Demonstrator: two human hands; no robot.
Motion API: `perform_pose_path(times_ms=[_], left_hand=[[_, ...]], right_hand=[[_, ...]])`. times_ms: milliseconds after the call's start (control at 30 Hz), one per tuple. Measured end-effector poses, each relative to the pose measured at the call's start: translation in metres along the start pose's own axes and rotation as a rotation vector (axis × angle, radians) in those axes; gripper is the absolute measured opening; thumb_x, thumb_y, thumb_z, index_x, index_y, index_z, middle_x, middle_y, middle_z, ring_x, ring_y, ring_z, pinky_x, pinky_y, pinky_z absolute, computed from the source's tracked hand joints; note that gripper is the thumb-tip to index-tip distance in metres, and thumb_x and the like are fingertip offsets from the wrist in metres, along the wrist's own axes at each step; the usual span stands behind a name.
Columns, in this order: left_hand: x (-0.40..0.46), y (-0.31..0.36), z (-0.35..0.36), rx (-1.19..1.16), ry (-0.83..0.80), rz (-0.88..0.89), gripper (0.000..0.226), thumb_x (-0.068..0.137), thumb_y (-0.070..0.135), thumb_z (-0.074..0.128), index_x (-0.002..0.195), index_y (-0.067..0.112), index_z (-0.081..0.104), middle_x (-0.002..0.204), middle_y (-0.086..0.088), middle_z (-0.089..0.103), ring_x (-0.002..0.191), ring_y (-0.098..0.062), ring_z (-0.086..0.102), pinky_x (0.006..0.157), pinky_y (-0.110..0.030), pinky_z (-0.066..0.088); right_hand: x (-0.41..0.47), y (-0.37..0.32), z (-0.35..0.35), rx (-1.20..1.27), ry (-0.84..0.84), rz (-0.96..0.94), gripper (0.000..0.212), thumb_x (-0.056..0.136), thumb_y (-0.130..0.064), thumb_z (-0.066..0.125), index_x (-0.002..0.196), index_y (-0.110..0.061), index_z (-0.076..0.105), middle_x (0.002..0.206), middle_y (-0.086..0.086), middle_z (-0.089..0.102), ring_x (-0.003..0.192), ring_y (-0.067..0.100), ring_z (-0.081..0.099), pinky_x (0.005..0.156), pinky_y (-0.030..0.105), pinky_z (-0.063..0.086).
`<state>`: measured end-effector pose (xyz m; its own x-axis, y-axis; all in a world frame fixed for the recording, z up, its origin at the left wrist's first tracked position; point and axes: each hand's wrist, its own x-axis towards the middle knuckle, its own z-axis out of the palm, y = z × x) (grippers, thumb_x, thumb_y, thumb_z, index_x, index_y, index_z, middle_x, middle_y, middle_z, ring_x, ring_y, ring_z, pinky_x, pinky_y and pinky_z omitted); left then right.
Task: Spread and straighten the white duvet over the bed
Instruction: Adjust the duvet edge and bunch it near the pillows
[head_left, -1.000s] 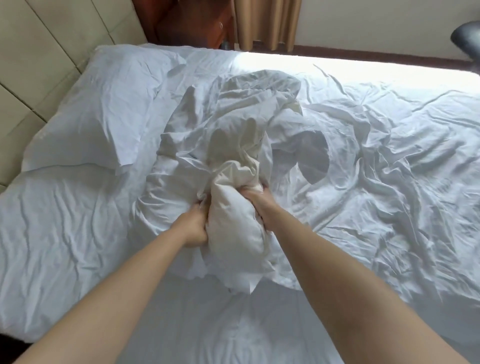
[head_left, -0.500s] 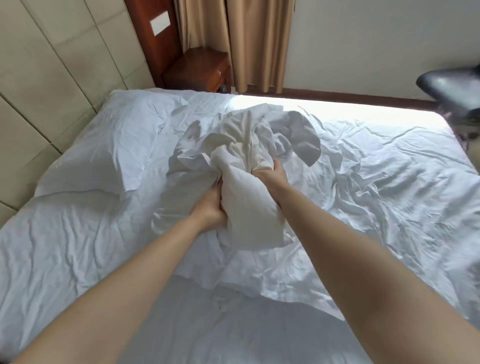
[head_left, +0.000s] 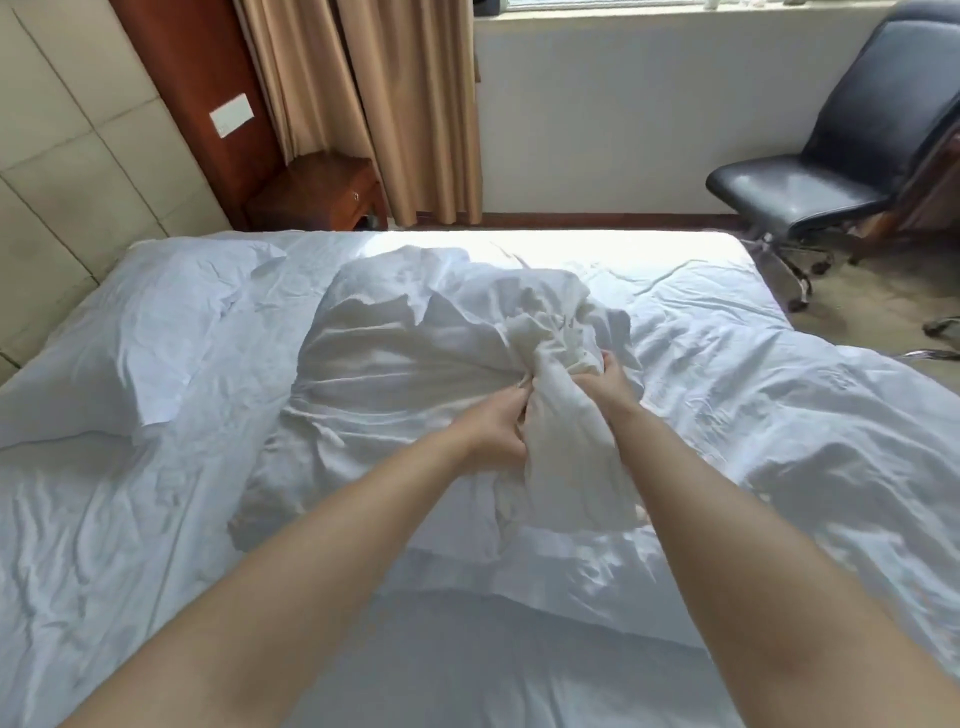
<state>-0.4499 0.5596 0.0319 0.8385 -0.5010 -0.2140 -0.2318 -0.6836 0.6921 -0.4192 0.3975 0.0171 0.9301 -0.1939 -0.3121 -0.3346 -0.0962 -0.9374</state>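
Head view: one white duvet (head_left: 405, 358) lies bunched in the middle of the bed (head_left: 78, 519); two hands meet at its gathered part, the left hand (head_left: 496, 423) and the right hand (head_left: 605, 382) each gripping a fistful of cloth; one pillow (head_left: 156, 322) lies far left; one black chair (head_left: 810, 156) stands far right; one nightstand (head_left: 317, 192) beside tan curtains (head_left: 395, 104); no writing can be read.

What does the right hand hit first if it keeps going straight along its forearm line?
Probably the bunched white duvet itself: the right hand already grips that wad, which piles up directly ahead. Beyond it lies flat duvet, then the bed's far edge, though depth is hard to judge.
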Motion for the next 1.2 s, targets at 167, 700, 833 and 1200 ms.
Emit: perform_pose_path(times_ms=[167,700,833,1200], left_hand=[[0.007,-0.043,0.083,0.385,-0.343,-0.293,0.076,0.090,0.025,0.058,0.151,0.013,0.014,0.155,-0.009,0.023,0.136,-0.028,0.035,0.102,-0.029,0.033],[0.009,-0.107,0.026,-0.248,-0.131,-0.421,0.033,0.075,-0.005,0.042,0.071,0.015,0.068,0.067,0.002,0.065,0.076,-0.035,0.068,0.075,-0.034,0.052],[0.018,-0.134,-0.005,0.088,0.424,-0.462,0.024,0.080,0.008,0.046,0.078,0.020,0.066,0.090,-0.003,0.068,0.090,-0.029,0.061,0.075,-0.033,0.050],[0.023,-0.221,-0.061,0.326,0.333,-0.487,0.041,0.085,0.007,0.044,0.124,0.013,0.054,0.129,-0.007,0.051,0.119,-0.028,0.044,0.097,-0.038,0.041]], right_hand=[[0.006,0.115,0.008,-0.528,-0.131,0.357,0.076,0.089,-0.028,0.058,0.151,-0.016,0.014,0.150,0.019,0.028,0.136,0.034,0.032,0.108,0.035,0.029],[0.058,0.121,0.086,-1.037,-0.002,-0.194,0.040,0.090,-0.037,0.039,0.118,-0.020,0.063,0.127,0.005,0.056,0.120,0.027,0.048,0.101,0.038,0.031],[0.069,0.082,0.115,-0.665,-0.073,-0.197,0.036,0.092,-0.049,0.047,0.091,-0.020,0.068,0.097,0.001,0.067,0.096,0.024,0.059,0.078,0.033,0.041],[0.094,0.032,0.202,-0.448,0.004,-0.102,0.028,0.100,-0.022,0.037,0.104,-0.002,0.056,0.110,0.023,0.061,0.104,0.035,0.057,0.081,0.035,0.039]])
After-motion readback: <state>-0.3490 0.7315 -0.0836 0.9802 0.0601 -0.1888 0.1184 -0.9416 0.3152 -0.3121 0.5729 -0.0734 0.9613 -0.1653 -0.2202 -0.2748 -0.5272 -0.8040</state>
